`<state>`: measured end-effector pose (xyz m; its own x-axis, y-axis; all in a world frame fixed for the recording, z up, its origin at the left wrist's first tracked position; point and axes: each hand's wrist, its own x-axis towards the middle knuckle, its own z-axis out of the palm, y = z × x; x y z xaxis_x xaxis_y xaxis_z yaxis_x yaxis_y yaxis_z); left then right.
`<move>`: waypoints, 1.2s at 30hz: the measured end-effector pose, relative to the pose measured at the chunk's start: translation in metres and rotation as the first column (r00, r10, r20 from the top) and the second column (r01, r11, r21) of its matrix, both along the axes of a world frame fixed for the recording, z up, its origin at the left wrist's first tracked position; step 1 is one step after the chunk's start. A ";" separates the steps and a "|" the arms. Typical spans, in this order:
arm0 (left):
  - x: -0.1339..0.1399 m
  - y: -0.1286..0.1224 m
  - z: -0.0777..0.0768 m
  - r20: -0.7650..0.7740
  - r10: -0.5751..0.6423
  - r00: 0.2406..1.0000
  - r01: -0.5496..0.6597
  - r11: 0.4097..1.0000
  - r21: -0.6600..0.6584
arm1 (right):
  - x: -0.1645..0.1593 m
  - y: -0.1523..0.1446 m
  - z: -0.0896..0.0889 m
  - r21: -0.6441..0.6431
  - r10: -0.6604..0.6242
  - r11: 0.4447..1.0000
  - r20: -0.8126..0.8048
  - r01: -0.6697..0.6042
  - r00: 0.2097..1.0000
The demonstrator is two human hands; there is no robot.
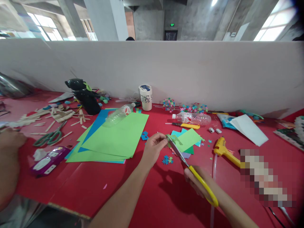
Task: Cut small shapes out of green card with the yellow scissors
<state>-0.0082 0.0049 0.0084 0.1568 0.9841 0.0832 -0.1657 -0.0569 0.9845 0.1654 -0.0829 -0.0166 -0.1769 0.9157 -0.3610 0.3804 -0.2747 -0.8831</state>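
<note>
My right hand (193, 180) grips a pair of yellow-handled scissors (201, 181), their blades pointing up and left toward my left hand (154, 146). The thumb and forefinger of my left hand pinch a small piece of green paper (170, 138) at the scissor tips. How far apart the blades are is hard to make out. Just behind them lie small coloured sheets, with a light green sheet (190, 139) on top. Small blue and green paper stars (167, 159) rest on the red table below my left hand, and a blue paper scrap (144, 136) lies beyond it.
Large green and blue sheets (118, 139) lie left, under a clear bottle (120, 114). Another bottle (193, 118), a yellow utility knife (187, 126) and a yellow glue gun (224, 150) are right. Another person's hand (10, 139) is far left, near green-handled scissors (51, 136).
</note>
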 end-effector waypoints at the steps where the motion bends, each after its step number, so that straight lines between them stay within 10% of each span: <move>1: 0.001 0.000 0.000 0.003 0.003 1.000 -0.003 1.000 0.004 | -0.002 -0.001 0.001 0.008 -0.024 1.000 0.012 0.024 1.000; 12: -0.005 0.002 -0.003 -0.143 0.159 0.977 -0.132 0.974 0.184 | -0.003 -0.001 -0.002 0.040 0.003 0.999 0.050 -0.005 0.999; 36: -0.002 0.004 -0.003 0.037 0.016 0.999 -0.017 1.000 0.020 | 0.005 0.006 -0.012 0.028 -0.014 0.999 -0.050 0.016 0.999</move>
<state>-0.0098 0.0085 0.0053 0.1370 0.9846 0.1085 -0.2003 -0.0797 0.9765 0.1699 -0.0765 -0.0283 -0.1801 0.9282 -0.3256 0.3318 -0.2543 -0.9085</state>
